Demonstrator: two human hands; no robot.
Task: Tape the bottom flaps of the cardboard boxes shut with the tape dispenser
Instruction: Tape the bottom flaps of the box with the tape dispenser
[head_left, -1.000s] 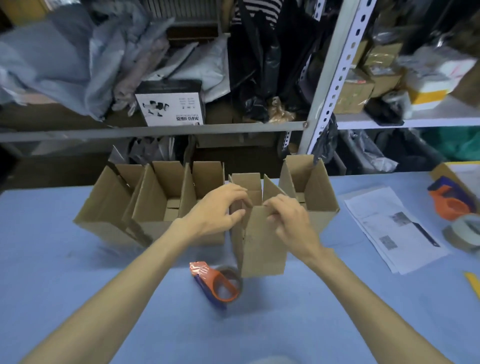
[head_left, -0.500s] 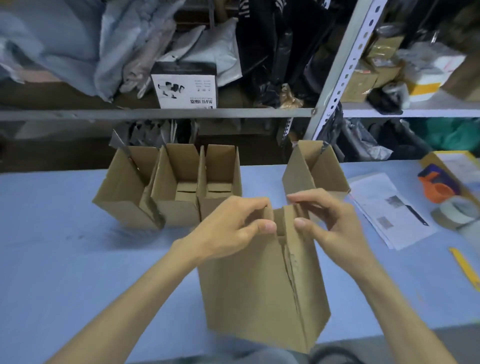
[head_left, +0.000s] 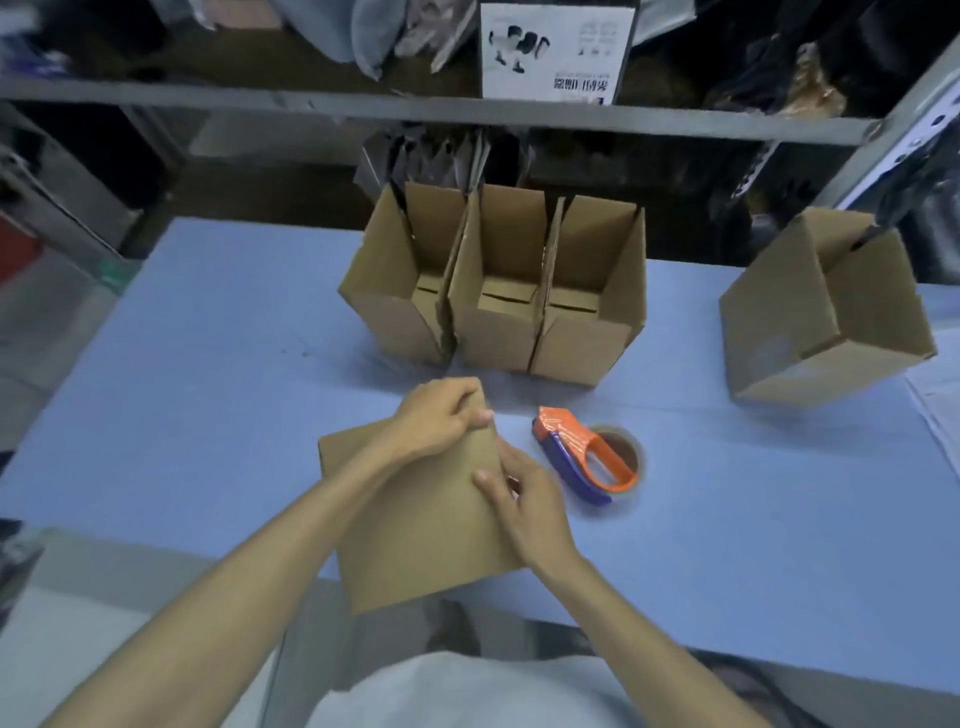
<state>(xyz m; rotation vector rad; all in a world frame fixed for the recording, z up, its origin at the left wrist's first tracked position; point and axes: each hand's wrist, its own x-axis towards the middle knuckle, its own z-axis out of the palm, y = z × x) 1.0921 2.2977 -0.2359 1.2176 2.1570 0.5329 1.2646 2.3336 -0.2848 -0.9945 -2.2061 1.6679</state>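
A brown cardboard box (head_left: 415, 525) lies tipped toward me at the near edge of the blue table (head_left: 208, 395). My left hand (head_left: 441, 415) grips its far top edge, fingers curled over the flap. My right hand (head_left: 524, 499) holds its right edge, thumb on the face. An orange and blue tape dispenser (head_left: 587, 457) with a brown tape roll lies on the table just right of my right hand, untouched. Three open boxes (head_left: 493, 291) stand in a row behind. One more open box (head_left: 826, 312) stands at the right.
A metal shelf rack (head_left: 467, 111) with bags and a white printed carton (head_left: 556, 52) runs along the back of the table. Papers (head_left: 940, 395) lie at the far right edge. The table's near edge is at my body.
I lifted the box from beside the others and brought it toward me, then lowered and tipped it at the near edge. The view swung left and down; the dispenser shows again.
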